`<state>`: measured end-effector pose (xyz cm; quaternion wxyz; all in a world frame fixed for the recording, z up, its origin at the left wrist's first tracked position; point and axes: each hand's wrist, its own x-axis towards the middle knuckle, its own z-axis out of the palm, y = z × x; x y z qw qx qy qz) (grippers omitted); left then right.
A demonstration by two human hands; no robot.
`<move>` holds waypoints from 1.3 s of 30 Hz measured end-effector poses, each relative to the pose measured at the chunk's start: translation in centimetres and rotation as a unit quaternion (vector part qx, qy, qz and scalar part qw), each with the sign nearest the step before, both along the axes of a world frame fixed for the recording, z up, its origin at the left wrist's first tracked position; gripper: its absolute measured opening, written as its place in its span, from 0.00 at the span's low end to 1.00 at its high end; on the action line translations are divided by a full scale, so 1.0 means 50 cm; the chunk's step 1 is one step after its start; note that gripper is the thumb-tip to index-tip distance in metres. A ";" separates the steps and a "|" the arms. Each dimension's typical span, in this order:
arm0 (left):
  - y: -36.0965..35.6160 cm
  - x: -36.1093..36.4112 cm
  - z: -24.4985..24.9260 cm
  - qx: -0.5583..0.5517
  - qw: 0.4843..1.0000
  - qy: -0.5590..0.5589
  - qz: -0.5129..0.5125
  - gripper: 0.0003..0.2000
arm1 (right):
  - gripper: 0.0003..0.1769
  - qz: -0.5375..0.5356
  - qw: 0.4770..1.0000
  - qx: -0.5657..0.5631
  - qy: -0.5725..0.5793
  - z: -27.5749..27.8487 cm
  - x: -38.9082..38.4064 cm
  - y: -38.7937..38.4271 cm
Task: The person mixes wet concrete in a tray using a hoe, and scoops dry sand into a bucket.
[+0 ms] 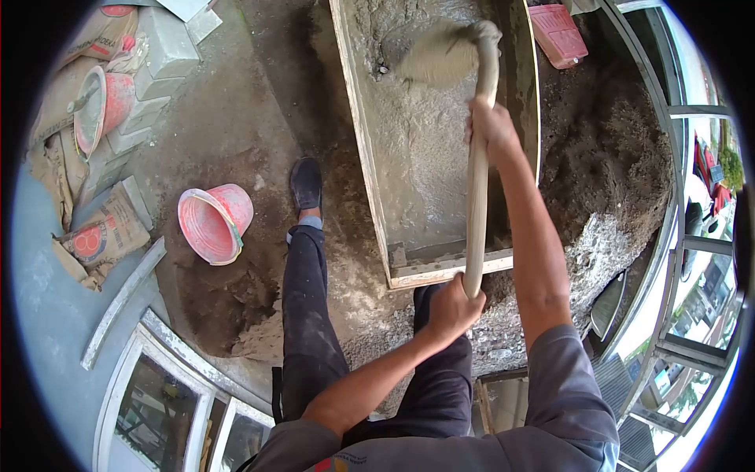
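My left hand (pixel 454 309) is closed round the lower end of a long wooden handle (pixel 477 197), just outside the near edge of a wooden trough (pixel 363 134). Farther up the same handle, my right hand (pixel 493 128) grips it above the trough. At the handle's far end a hoe head (pixel 440 57), coated in wet grey mortar, sits over the mix. Grey, wet mortar (pixel 429 157) covers the trough's bottom, with a watery patch near the front end.
A pink bucket (pixel 236 206) lies tipped on the ground left of my foot. Another bucket (pixel 118 101) stands by grey blocks (pixel 167 49) and cement bags (pixel 110 228). Right of the trough are a sand heap (pixel 605 141) and a red container (pixel 557 35).
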<state>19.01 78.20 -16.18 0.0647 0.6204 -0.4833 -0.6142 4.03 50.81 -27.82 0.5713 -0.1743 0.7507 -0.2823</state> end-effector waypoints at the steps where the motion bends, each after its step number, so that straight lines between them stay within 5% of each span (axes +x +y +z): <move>1: -0.039 0.021 -0.022 -0.033 0.999 -0.022 -0.011 0.16 | 0.15 -0.039 0.998 -0.020 -0.045 0.000 -0.004 -0.046; 5: -0.190 0.092 -0.033 -0.038 0.981 -0.160 -0.102 0.18 | 0.18 -0.144 0.979 -0.038 -0.137 -0.090 0.026 -0.134; 10: -0.123 0.112 -0.068 0.026 0.972 -0.188 -0.138 0.21 | 0.18 -0.147 0.973 0.052 -0.173 -0.276 0.085 -0.026; 17: 0.041 0.153 0.016 0.106 0.965 -0.147 -0.192 0.21 | 0.18 -0.176 0.969 0.128 -0.114 -0.153 0.091 0.190; 22: -0.014 0.150 -0.021 0.039 0.972 -0.135 -0.189 0.21 | 0.16 -0.182 0.976 -0.014 -0.122 -0.069 0.045 0.096; 25: -0.180 0.100 -0.097 -0.042 0.973 -0.137 -0.181 0.20 | 0.21 -0.163 0.973 -0.096 -0.132 -0.141 -0.025 -0.077; 27: -0.240 0.075 -0.111 -0.033 0.971 -0.147 -0.186 0.20 | 0.19 -0.197 0.970 -0.041 -0.139 -0.204 -0.048 -0.169; 30: -0.232 0.054 -0.094 0.035 0.970 -0.149 -0.188 0.18 | 0.19 -0.128 0.987 0.025 -0.092 -0.252 -0.037 -0.105; 32: -0.159 0.089 -0.081 0.041 0.963 -0.153 -0.218 0.19 | 0.21 -0.193 0.973 0.025 -0.127 -0.300 -0.015 0.024; 35: -0.050 0.148 -0.076 0.047 0.962 -0.164 -0.212 0.19 | 0.21 -0.230 0.963 0.061 -0.129 -0.256 0.030 0.154; 39: 0.065 0.190 0.050 0.078 0.969 -0.123 -0.197 0.19 | 0.16 -0.211 0.971 0.035 -0.103 -0.021 0.068 0.207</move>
